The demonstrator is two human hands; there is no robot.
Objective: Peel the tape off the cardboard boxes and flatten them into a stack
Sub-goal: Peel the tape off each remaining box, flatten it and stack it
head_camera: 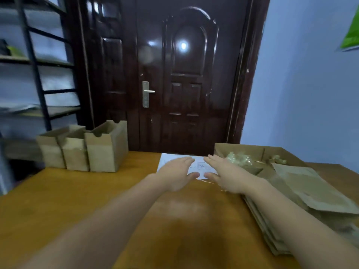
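Your forearms reach out, left hand point(175, 176) and right hand point(226, 176) flat and empty over the paper point(196, 162), while the upright boxes point(85, 150) stand to your left, nearer the left hand.

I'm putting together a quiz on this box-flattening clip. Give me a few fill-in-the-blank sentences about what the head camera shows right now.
1. ____ upright cardboard boxes stand in a row at the table's far left.
2. Both the left hand and the right hand are held ____, gripping nothing.
3. The flattened stack lies on the person's ____ side of the table.
4. Beneath the fingers lies a white sheet of ____.

Missing words: three; open; right; paper
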